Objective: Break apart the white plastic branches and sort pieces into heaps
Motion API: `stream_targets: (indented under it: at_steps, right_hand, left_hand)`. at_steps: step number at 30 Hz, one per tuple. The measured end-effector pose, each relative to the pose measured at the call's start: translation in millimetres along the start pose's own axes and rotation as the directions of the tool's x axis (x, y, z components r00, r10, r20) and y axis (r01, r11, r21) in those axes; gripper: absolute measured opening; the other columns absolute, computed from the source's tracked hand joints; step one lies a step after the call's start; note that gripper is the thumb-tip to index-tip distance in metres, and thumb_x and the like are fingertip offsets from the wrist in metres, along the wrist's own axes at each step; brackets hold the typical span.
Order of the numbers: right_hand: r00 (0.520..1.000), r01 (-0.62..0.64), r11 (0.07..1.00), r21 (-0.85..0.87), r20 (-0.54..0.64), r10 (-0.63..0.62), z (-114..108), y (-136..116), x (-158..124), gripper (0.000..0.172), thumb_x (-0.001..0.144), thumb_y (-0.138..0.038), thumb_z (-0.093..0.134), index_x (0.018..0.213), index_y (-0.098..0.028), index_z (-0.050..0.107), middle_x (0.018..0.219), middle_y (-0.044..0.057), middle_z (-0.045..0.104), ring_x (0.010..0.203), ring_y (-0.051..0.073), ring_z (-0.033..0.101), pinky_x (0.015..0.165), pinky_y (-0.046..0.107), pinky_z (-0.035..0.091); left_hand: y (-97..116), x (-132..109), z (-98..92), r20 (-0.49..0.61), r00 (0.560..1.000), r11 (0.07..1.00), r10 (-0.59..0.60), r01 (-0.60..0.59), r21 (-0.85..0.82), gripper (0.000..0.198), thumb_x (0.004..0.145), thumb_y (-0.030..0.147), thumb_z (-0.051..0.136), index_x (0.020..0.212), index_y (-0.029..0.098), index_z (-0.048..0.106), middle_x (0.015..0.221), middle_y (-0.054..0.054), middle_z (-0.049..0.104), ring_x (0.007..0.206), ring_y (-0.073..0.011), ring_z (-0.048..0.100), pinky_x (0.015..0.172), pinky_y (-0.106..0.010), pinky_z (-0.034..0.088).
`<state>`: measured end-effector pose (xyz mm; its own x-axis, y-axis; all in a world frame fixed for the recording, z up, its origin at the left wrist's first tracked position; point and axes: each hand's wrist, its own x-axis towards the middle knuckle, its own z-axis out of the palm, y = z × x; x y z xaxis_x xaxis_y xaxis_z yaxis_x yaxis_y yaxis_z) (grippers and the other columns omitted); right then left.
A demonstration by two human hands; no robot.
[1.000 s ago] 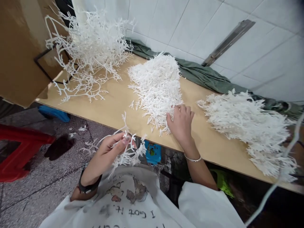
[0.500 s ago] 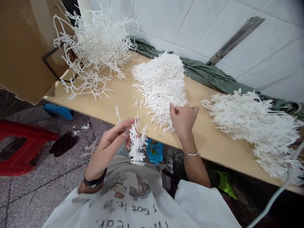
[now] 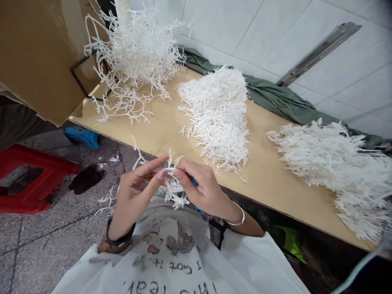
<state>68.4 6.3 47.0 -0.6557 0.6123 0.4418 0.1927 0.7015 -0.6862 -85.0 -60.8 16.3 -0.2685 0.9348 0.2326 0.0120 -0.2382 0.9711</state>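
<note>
My left hand (image 3: 134, 192) and my right hand (image 3: 202, 188) meet just in front of the table's near edge, above my lap. Both pinch the same small bunch of white plastic sprigs (image 3: 175, 188), fingertips pressed together around its stems. On the wooden table (image 3: 269, 179) behind them lies a middle pile of short white sprigs (image 3: 219, 112). A second such pile (image 3: 333, 163) spreads at the right. A tangle of longer white branches (image 3: 134, 61) stands at the back left.
A brown cardboard box (image 3: 36, 53) rises at the table's left end. Green cloth (image 3: 275, 100) lies along the white tiled wall. A red stool (image 3: 33, 179) and a blue object (image 3: 84, 136) sit on the floor at left.
My right hand left the middle pile and came back to join my left hand on the held bunch. The view shifted slightly right and up.
</note>
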Motion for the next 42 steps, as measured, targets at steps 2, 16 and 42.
stream_targets:
  at_steps: [2,16,42]
  right_hand:
    - [1.000,-0.021,0.979,0.205,0.017,0.018,0,3,-1,0.026,0.097,-0.028,0.042,0.073,-0.019,0.043,0.061,-0.005,0.037,0.053,0.006,0.033,0.050,0.021,0.030]
    - [0.995,-0.102,0.956,0.275,0.044,0.093,12,-7,-12,0.040,0.093,-0.057,0.038,0.082,-0.020,0.042,0.062,-0.006,0.035,0.051,0.007,0.031,0.049,0.023,0.030]
    - [0.857,-0.473,-0.065,0.879,0.476,0.196,27,25,-30,0.056,0.088,-0.049,0.054,0.051,-0.019,0.025,0.035,-0.013,0.018,0.027,0.000,0.010,0.029,0.013,0.014]
  left_hand:
    - [1,-1,-6.3,0.010,0.998,0.997,0.060,-0.060,0.055,0.025,0.094,0.026,0.052,0.107,0.023,0.074,0.077,-0.002,0.064,0.069,-0.0119,0.058,0.065,-0.022,0.049]
    - [-22,5,8.4,0.310,0.951,0.992,0.000,0.038,-0.117,0.022,0.085,0.021,0.062,0.107,0.023,0.058,0.099,-0.002,0.061,0.091,-0.0159,0.056,0.081,-0.025,0.044]
    - [-24,-2,37.5,0.521,0.766,0.581,-0.377,0.633,-0.511,0.048,0.070,0.055,0.072,0.054,0.016,0.049,0.040,0.008,0.030,0.032,-0.0043,0.028,0.032,-0.018,0.030]
